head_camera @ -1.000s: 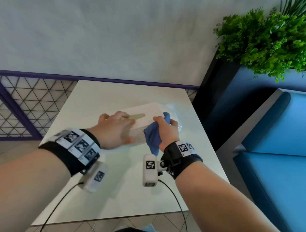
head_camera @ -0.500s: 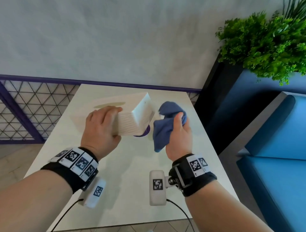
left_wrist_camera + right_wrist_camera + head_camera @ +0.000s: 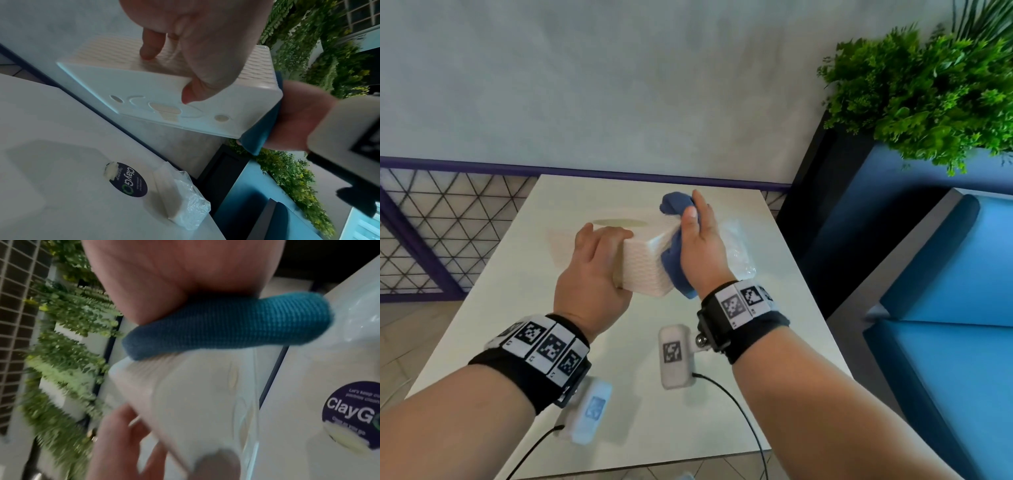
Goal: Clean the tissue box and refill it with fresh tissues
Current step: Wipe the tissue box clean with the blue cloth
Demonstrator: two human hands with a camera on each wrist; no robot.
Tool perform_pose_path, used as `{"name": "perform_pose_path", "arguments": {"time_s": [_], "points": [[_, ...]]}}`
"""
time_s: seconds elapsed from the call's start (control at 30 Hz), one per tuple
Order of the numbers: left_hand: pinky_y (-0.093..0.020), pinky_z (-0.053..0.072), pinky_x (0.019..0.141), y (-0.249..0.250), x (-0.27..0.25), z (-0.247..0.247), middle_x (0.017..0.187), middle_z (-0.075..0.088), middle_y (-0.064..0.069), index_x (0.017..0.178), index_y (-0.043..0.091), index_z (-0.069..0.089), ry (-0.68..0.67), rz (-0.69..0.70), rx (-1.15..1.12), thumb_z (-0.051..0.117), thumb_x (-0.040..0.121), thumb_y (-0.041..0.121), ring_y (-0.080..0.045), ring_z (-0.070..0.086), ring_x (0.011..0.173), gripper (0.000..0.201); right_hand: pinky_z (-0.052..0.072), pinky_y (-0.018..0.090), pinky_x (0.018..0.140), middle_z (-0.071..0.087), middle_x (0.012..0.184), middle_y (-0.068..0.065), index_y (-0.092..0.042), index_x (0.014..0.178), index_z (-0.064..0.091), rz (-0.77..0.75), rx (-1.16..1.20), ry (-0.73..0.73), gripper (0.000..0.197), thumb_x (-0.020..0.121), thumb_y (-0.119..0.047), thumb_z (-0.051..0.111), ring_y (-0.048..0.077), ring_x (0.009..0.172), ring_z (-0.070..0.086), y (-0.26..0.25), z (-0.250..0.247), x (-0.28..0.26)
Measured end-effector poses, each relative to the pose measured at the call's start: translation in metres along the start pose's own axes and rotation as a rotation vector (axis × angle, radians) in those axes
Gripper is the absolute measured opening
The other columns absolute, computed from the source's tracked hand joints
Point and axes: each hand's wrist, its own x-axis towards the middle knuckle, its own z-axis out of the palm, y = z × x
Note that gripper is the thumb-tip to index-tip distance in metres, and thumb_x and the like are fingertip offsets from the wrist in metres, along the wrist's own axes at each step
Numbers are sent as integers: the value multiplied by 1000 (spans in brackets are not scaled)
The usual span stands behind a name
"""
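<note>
My left hand (image 3: 595, 270) grips the white textured tissue box (image 3: 643, 274) and holds it lifted above the table, thumb under its base (image 3: 156, 91), fingers over the top. The oval slot on top faces up. With my right hand (image 3: 702, 246) I hold a blue cloth (image 3: 673, 270) pressed flat against the box's right end face. In the right wrist view the cloth (image 3: 226, 324) lies along the box's upper edge (image 3: 195, 394). A pack of fresh tissues in clear plastic (image 3: 739, 250) lies on the table, just right of my right hand.
The white table (image 3: 619, 394) stands against a grey wall. A round dark sticker (image 3: 129, 180) is on the tabletop beside the tissue pack (image 3: 185, 203). To the right are a blue bench (image 3: 945, 308) and a green plant (image 3: 914, 89). A purple lattice railing (image 3: 431, 233) runs along the left.
The left hand lifted the box off the table and turned it. The right hand drew the cloth away, then brought it back against the box's right end.
</note>
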Motion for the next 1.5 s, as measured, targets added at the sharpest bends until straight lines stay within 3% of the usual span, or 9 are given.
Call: {"name": "perform_pose_path", "arguments": {"time_s": [0.23, 0.43, 0.63, 0.77, 0.87, 0.97, 1.13, 1.3, 1.5], "points": [[-39, 52, 64, -12, 10, 1, 126, 51, -3, 121, 22, 49, -9, 20, 9, 69, 73, 25, -27, 41, 128, 52, -10, 43, 117, -14, 162, -9, -41, 151, 6, -165, -130, -124, 53, 101, -45, 24, 13, 148, -15, -5, 30, -41], [-37, 51, 68, -21, 7, -10, 131, 42, 2, 120, 30, 43, -66, 44, -37, 79, 61, 8, -19, 37, 131, 72, 34, 34, 102, 57, 125, 1, -37, 139, 37, 69, 105, 17, 45, 100, -51, 21, 20, 120, 51, 13, 5, -5], [-38, 52, 80, -37, 3, -14, 127, 53, 3, 119, 22, 45, -48, 262, -167, 86, 56, 1, -30, 37, 137, 78, 45, 46, 104, 72, 105, 6, -19, 108, 68, 595, 626, -175, 50, 83, -61, 55, 25, 102, 66, 12, -19, -9], [-44, 52, 90, -42, 10, -21, 146, 39, -2, 124, 27, 41, -189, 253, -153, 87, 59, 6, -22, 27, 143, 83, 50, 44, 91, 67, 83, 10, -7, 97, 62, 704, 729, -319, 39, 71, -33, 75, 27, 76, 63, 10, -25, -16], [-38, 34, 109, -33, 22, -39, 156, 4, 22, 139, 47, 24, -477, 144, -29, 89, 58, 26, -6, 0, 147, 106, 55, 38, 73, 64, 77, 9, -7, 89, 60, 730, 751, -200, 25, 73, -24, 70, 26, 69, 61, 8, -14, -17], [-41, 9, 120, -7, 22, -45, 158, 0, 19, 148, 41, 9, -490, 224, 196, 81, 60, 50, -11, -8, 147, 114, 58, 40, 67, 66, 88, 9, -12, 109, 58, 679, 713, -61, 61, 55, -34, 76, 28, 74, 66, 3, 1, -18], [-59, 36, 100, 21, 8, -24, 147, 40, -4, 147, 23, 21, -293, 169, 438, 84, 59, 38, -49, 23, 137, 109, 55, 50, 88, 72, 91, 2, -46, 77, 53, 494, 577, 72, 47, 40, -59, 79, 25, 86, 72, -5, 25, -23], [-57, 55, 65, 2, 9, -27, 146, 38, -2, 133, 27, 32, -136, -89, 180, 76, 68, 16, -47, 12, 142, 78, 49, 47, 99, 62, 120, -4, -41, 126, 46, 286, 380, -42, 77, 60, -75, 61, 21, 111, 62, 1, 31, -40], [-52, 51, 72, -19, 12, -37, 151, 26, 2, 127, 30, 31, -106, -256, 96, 65, 74, 4, -35, 3, 147, 68, 48, 50, 99, 66, 97, -13, -36, 113, 60, 182, 432, 153, 32, 89, -52, 46, 15, 98, 62, -1, 6, -24]]}}
